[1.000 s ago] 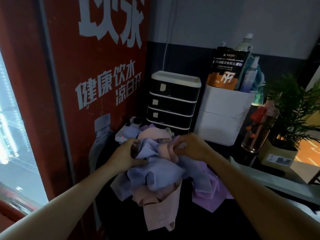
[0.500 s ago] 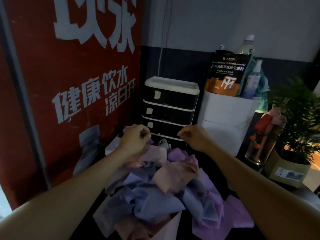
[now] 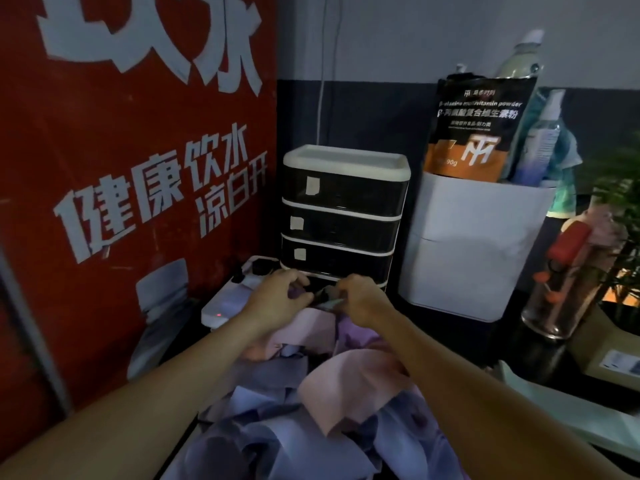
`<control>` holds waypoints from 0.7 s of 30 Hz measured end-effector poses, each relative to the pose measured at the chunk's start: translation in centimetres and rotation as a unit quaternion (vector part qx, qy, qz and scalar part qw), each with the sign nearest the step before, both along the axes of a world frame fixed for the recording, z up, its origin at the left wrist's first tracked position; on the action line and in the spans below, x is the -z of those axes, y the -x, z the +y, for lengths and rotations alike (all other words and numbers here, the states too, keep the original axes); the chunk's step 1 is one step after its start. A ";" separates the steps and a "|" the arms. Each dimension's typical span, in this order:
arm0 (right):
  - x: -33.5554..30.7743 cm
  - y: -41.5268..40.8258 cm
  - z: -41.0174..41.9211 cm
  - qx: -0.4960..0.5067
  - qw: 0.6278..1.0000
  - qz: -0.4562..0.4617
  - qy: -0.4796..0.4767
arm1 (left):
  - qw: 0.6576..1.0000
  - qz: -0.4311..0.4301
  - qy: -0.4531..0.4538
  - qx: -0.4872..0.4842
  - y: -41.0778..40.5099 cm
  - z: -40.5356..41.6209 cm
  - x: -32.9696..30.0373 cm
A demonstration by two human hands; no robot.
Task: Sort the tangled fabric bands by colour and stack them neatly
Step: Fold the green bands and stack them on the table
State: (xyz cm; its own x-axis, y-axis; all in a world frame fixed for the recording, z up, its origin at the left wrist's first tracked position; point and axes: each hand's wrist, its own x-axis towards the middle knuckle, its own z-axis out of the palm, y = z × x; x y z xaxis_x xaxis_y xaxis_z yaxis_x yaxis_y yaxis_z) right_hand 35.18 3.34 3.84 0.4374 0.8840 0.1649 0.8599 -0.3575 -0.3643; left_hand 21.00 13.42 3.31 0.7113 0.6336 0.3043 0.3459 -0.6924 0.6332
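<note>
Both hands meet at the far edge of the pile (image 3: pixel 311 420), just in front of the bottom drawer of the drawer unit (image 3: pixel 343 216). The left hand (image 3: pixel 277 297) has its fingers curled, thumb and fingertips drawn together on a bit of lilac cloth; only a sliver of that cloth shows between the fingers. The right hand (image 3: pixel 360 299) is curled too, pinching a small dark, greyish band (image 3: pixel 327 297) that sticks out toward the left hand. The two hands are very close, nearly touching, with the band bridging the gap. Whether the left hand holds that same band or a separate piece, I cannot tell in this dim light.

Below the wrists the pile spreads toward the camera on a dark table (image 3: pixel 519 351): blue-lilac pieces in the near part, a large pink piece (image 3: pixel 349 386) folded over in the middle under the right forearm, and purple cloth (image 3: pixel 353 336) just behind it. All lie crumpled and overlapping, not sorted.

Left of the pile a white power strip (image 3: pixel 225 303) with a red light lies against a red sign (image 3: pixel 138 168). Right of the drawer unit stands a white bin (image 3: pixel 474 244) holding a dark pouch (image 3: pixel 481 123) and bottles. Further right are a clear bottle (image 3: pixel 568 282) with a red cap and a plant (image 3: pixel 620 209).
</note>
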 end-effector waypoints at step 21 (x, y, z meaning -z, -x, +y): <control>-14.5 4.4 -8.8 0.029 0.961 -0.022 -0.275 | 0.992 -0.114 0.008 0.053 2.5 -6.0 -6.9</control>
